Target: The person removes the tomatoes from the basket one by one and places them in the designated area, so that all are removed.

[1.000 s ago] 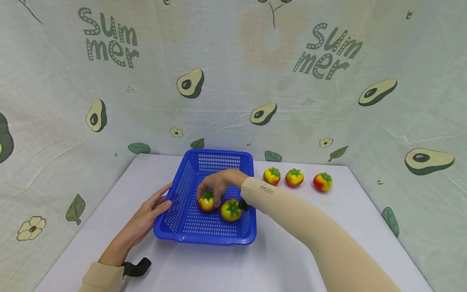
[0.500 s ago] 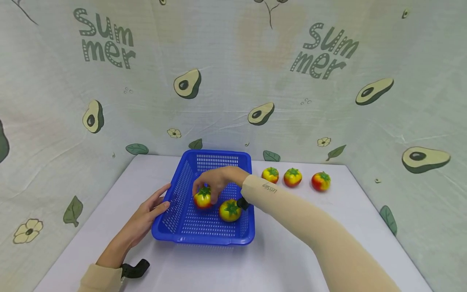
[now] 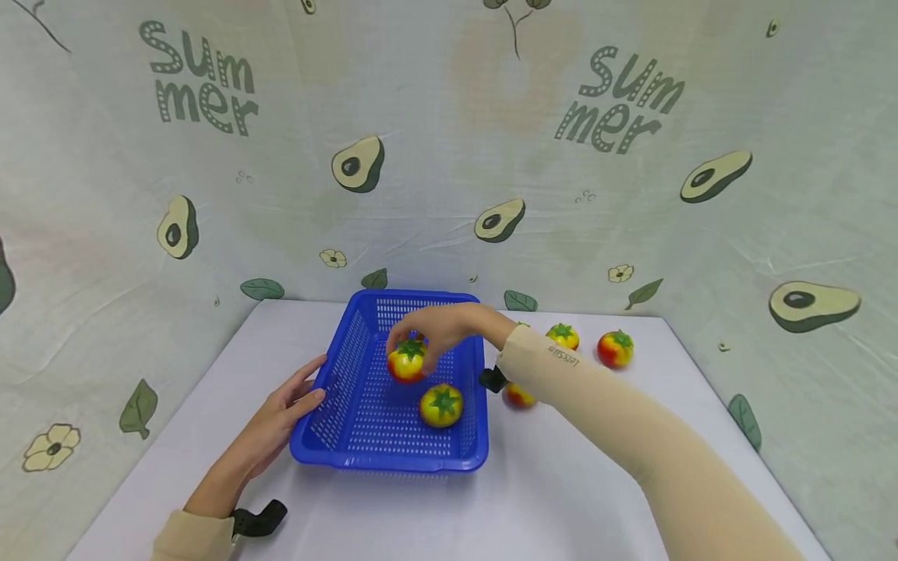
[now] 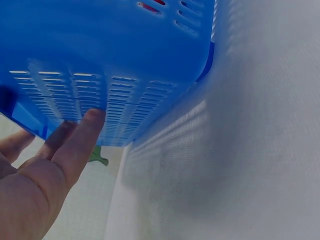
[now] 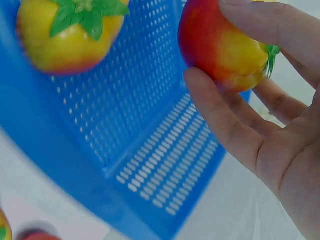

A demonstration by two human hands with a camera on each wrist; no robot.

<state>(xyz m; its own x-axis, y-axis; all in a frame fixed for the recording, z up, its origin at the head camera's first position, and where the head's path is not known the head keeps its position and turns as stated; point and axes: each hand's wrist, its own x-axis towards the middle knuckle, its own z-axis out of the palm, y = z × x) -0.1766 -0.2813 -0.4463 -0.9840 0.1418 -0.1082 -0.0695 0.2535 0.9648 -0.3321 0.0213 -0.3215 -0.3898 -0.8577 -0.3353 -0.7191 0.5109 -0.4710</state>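
Note:
A blue perforated plastic basket (image 3: 386, 461) stands on the white table. My right hand (image 3: 445, 326) holds a red-and-yellow tomato (image 3: 407, 364) with a green leafy top above the basket floor. In the right wrist view, thumb and fingers pinch this tomato (image 5: 215, 47) from opposite sides. Another tomato (image 3: 440, 406) lies in the basket's front right part. At the basket's left side is my left hand (image 3: 281, 413), its fingers nearly straight against the wall. The left wrist view shows its fingertips (image 4: 92, 117) touching the slotted outer wall.
Several more tomatoes lie on the table right of the basket: one (image 3: 615, 349) farthest right, one (image 3: 563, 336) beside it, one (image 3: 520, 396) under the right sleeve, another mostly hidden by it. A printed cloth (image 3: 435, 171) rises behind and around the table.
My right hand has lifted its tomato off the basket floor, first shifting left, then up and right. A table tomato has come into sight beneath the sleeve. My left hand has stayed at the basket.

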